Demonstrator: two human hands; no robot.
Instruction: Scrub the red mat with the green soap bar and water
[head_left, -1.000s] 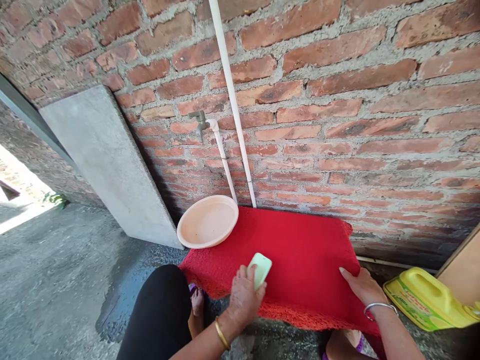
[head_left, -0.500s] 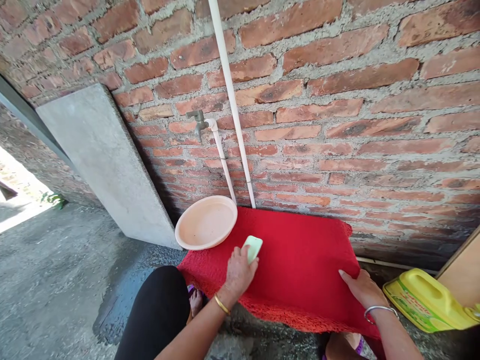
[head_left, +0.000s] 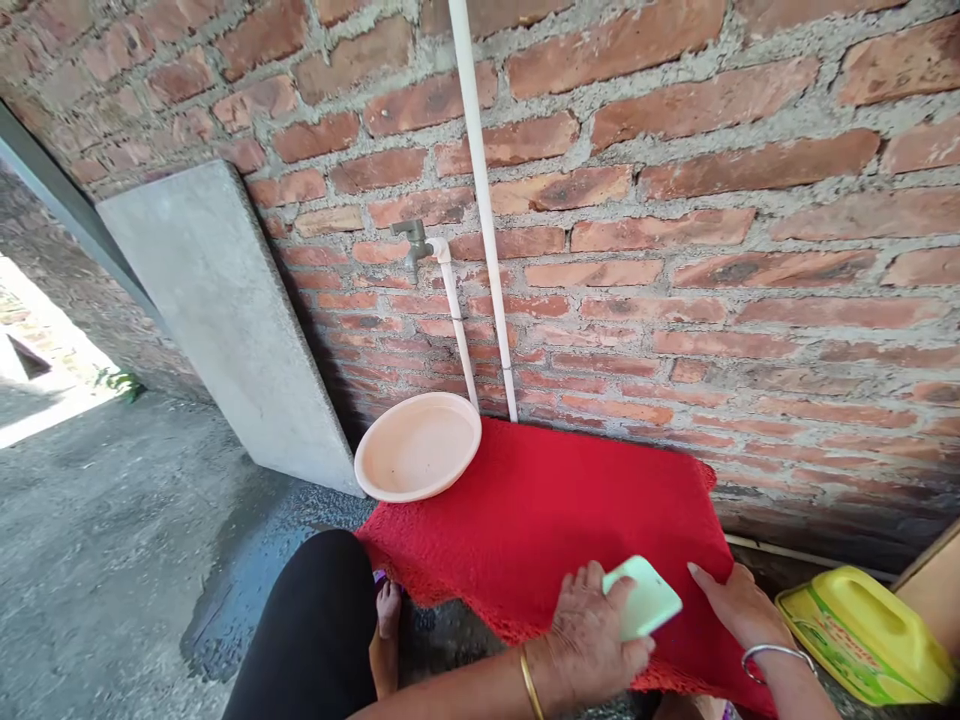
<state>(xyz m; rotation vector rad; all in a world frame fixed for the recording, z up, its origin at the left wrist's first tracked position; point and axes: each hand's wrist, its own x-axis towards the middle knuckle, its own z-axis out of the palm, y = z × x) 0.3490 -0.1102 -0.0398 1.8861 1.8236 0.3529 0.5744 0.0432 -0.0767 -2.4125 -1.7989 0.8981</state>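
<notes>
My left hand (head_left: 596, 635) grips a pale green block (head_left: 643, 597) with rounded corners, like the back of a scrub brush. Its underside is hidden. It is over the front right part of a red cloth (head_left: 570, 490) with a lacy fringe, which lies spread over a low support. At the cloth's right edge, my right hand (head_left: 742, 610) holds the cloth, thumb on top and fingers over the side. A pale pink basin (head_left: 420, 447) rests at the cloth's far left corner.
Behind the cloth rises a brick wall (head_left: 660, 230) with a tap (head_left: 414, 243) and white pipes (head_left: 484, 200). A grey slab (head_left: 225, 310) leans at left. Beside my right hand lies a yellow jug (head_left: 862, 630). Wet concrete floor (head_left: 232, 590) shows at left.
My left hand has moved right and nearer to me with the green block, ending close to my right hand. My right hand still holds the cloth's edge. The view has shifted slightly.
</notes>
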